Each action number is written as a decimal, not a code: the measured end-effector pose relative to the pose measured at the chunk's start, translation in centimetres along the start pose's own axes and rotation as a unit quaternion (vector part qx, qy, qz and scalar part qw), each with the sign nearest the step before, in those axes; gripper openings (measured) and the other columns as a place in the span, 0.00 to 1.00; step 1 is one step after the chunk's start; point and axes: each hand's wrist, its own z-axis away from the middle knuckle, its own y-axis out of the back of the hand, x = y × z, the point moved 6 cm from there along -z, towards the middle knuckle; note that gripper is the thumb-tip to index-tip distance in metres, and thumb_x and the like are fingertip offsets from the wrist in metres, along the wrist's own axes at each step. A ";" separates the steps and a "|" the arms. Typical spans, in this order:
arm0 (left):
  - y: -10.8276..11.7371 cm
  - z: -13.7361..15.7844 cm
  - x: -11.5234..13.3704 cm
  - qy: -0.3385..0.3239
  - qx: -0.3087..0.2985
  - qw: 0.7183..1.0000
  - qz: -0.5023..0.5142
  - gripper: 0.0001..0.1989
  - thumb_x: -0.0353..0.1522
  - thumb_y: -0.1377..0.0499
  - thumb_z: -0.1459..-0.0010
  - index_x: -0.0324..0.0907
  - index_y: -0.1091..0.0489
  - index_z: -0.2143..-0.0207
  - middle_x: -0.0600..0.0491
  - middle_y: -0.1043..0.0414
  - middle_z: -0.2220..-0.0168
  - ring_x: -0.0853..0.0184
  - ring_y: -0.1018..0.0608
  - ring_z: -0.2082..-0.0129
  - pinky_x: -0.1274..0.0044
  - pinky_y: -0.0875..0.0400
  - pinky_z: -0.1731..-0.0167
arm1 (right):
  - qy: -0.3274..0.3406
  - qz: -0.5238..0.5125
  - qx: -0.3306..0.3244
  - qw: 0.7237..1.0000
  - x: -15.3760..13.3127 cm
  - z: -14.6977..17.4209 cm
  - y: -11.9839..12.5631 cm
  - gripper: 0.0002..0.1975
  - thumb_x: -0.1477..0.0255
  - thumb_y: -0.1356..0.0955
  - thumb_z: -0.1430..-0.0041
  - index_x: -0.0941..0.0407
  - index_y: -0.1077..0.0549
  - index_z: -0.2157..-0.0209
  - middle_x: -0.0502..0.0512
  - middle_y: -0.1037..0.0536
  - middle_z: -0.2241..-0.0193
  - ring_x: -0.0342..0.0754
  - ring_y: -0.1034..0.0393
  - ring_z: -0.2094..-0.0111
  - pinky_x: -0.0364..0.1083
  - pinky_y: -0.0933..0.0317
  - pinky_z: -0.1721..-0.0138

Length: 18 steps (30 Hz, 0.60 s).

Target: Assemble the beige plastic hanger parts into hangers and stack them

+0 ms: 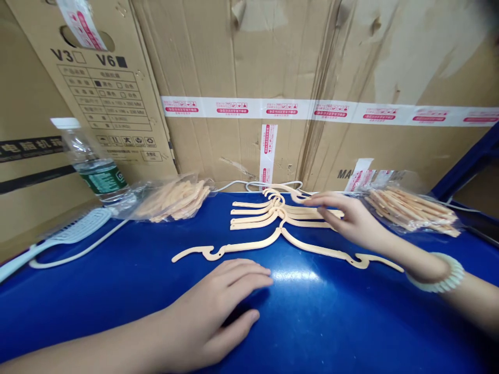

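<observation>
An unfolded cream plastic hanger (pixel 253 243) lies flat on the blue table, its hook pointing away from me and a notched end piece on each side. Behind it several more hanger bodies (pixel 255 212) lie in an overlapping row, without the long end pieces. Above the right side of that row is my right hand (pixel 349 215), fingers bent together at a notched hanger end piece (pixel 298 196); its grip is partly hidden. My left hand (pixel 230 298) rests in front of the unfolded hanger, holding nothing, fingers stretched and thumb apart.
Clear bags of cream hanger parts lie at the back left (pixel 177 200) and back right (pixel 413 210). A water bottle (pixel 101 174), a light-blue hairbrush (pixel 74 231) and a white cable (pixel 88 249) are at left. Cardboard boxes (pixel 234 150) wall off the table's back.
</observation>
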 end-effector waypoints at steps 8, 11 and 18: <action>0.3 -1.0 -3.4 0.191 0.085 0.928 0.308 0.12 0.38 0.44 0.39 0.42 0.28 0.57 0.49 0.24 0.57 0.63 0.23 0.58 0.71 0.29 0.55 | 0.000 -0.277 -0.175 0.945 -9.4 1.6 -4.7 0.19 0.79 0.37 0.35 0.49 0.29 0.46 0.53 0.26 0.49 0.44 0.31 0.48 0.46 0.38 0.45; 0.6 -1.1 -4.0 0.222 0.118 0.899 0.359 0.11 0.40 0.42 0.41 0.41 0.30 0.64 0.52 0.25 0.66 0.65 0.23 0.65 0.73 0.28 0.61 | -0.015 -0.291 -0.194 0.937 -10.1 1.8 -4.8 0.19 0.80 0.38 0.35 0.49 0.27 0.48 0.53 0.25 0.51 0.44 0.31 0.49 0.46 0.38 0.45; 0.5 -1.2 -3.4 0.197 0.113 0.902 0.367 0.08 0.35 0.41 0.42 0.41 0.29 0.61 0.51 0.25 0.65 0.66 0.23 0.66 0.74 0.28 0.62 | -0.023 -0.303 -0.208 0.930 -10.1 2.1 -4.9 0.18 0.78 0.36 0.36 0.48 0.27 0.49 0.53 0.24 0.52 0.46 0.29 0.51 0.47 0.35 0.48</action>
